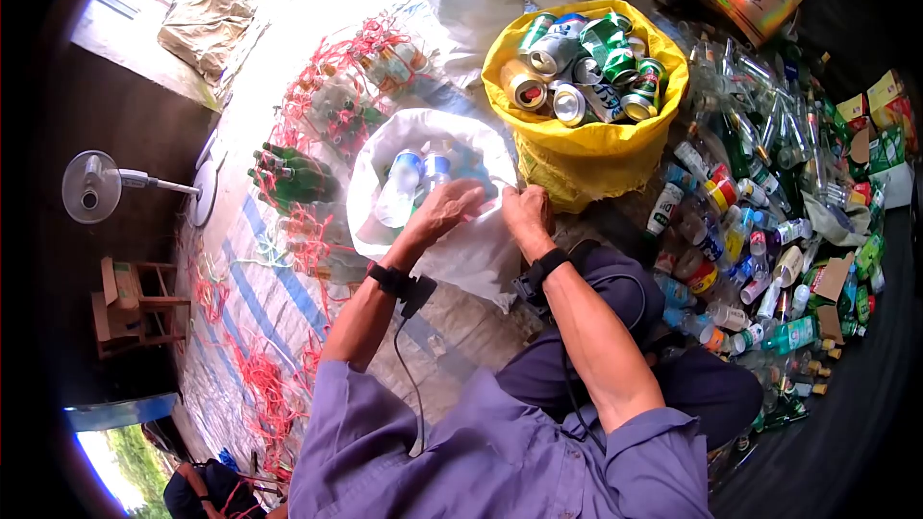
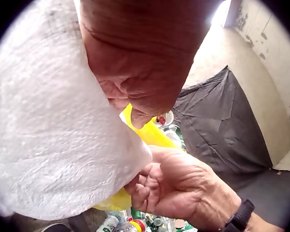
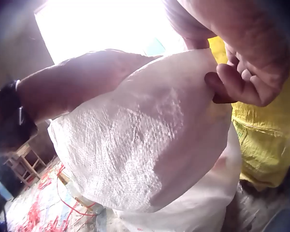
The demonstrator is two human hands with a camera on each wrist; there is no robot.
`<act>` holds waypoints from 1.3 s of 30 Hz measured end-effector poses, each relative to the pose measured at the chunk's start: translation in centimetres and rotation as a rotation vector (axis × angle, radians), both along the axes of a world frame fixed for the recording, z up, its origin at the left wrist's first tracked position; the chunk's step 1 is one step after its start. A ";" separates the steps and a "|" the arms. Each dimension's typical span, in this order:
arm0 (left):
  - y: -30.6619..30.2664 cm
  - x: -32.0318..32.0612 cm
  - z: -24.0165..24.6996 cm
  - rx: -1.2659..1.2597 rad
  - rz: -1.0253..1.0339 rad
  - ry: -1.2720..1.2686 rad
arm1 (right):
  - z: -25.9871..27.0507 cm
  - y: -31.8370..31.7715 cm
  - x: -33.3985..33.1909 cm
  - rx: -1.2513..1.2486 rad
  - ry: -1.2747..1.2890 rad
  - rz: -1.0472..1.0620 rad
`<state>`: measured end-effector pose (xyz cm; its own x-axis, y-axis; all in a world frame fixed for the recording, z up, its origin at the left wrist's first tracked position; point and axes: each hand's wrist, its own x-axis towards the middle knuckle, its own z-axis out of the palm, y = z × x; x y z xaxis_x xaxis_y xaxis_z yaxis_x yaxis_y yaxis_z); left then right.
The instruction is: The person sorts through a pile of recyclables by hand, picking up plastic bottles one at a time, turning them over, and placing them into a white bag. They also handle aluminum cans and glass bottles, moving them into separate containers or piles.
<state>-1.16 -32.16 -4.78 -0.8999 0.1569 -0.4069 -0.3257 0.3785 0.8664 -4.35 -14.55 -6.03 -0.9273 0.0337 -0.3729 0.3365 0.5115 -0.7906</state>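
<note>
A white woven sack stands upright in front of the person, with clear plastic bottles showing in its mouth. My right hand pinches the sack's rim on the side nearest the yellow bag; the right wrist view shows its thumb and fingers on the white edge. Over the sack's opening reaches my left hand, its fingers loosely bent and pointing toward the right hand. In the left wrist view this left hand is beside the white fabric, holding nothing visible.
A yellow bag full of crushed cans touches the sack's far right side. Many bottles heap up on the right. Green bottles and red plastic string lie left. A white fan stands farther left.
</note>
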 end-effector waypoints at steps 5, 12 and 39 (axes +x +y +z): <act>-2.1 -1.2 -5.6 0.115 0.024 0.145 | -0.5 -0.5 0.3 0.076 0.005 0.127; 2.7 -5.9 -1.8 0.724 0.450 -0.070 | -1.8 0.1 0.4 -0.013 0.168 0.044; 13.0 1.3 11.7 0.536 0.404 0.371 | 3.3 29.3 0.6 -0.577 0.137 -0.220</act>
